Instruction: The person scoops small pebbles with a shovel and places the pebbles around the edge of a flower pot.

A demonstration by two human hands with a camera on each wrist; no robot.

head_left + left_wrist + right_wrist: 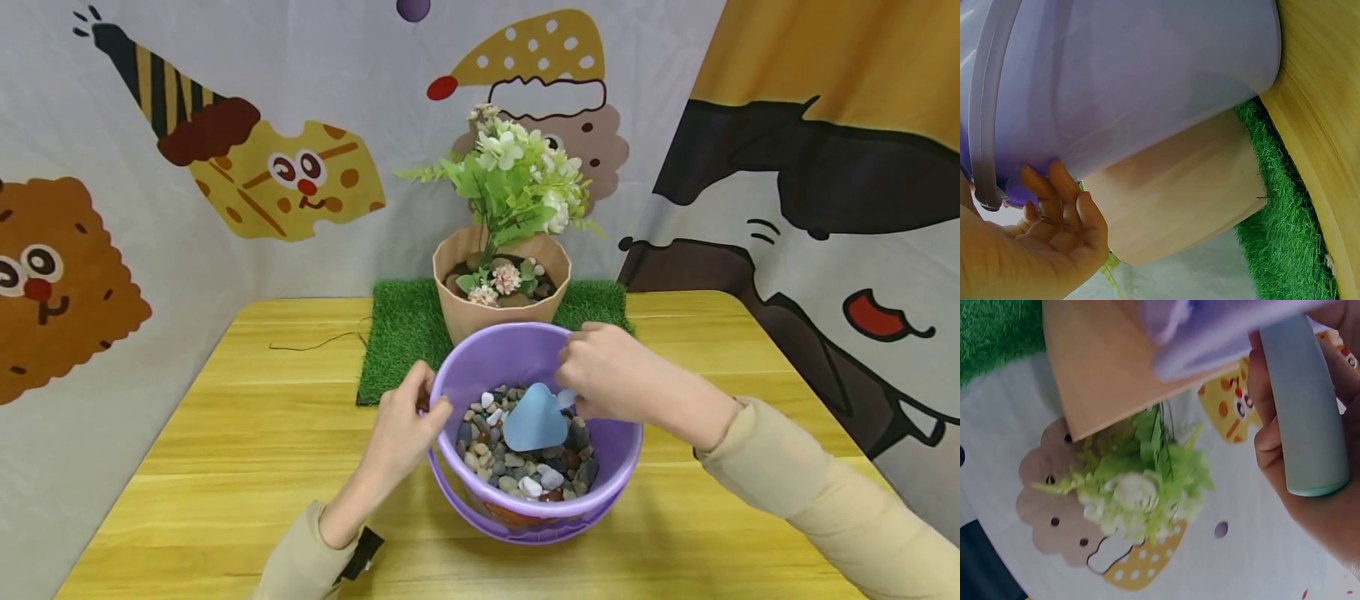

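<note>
A purple bucket (498, 358) stands near the middle of the table, with mixed pebbles (510, 482) in its bottom. At its left rim, my left hand (397, 425) grips the edge with the thumb over the top; the fingers (1060, 187) bend against the outer wall beside the bucket's handle (988, 112). My right hand (611, 375) is over the right side of the bucket, holding a blue toy shovel (536, 421) by its grip, whose end (1310, 425) sticks out of the fist. The shovel's blade is inside the bucket, over the pebbles; whether it touches them is unclear.
Just behind the bucket, a peach flowerpot (457, 312) with stones and white-and-green artificial flowers (517, 179) stands on an artificial grass mat (397, 342). A thin dark wire (318, 343) lies on the wooden table (247, 450) left of the mat. Cartoon-print cloth (322, 50) hangs behind.
</note>
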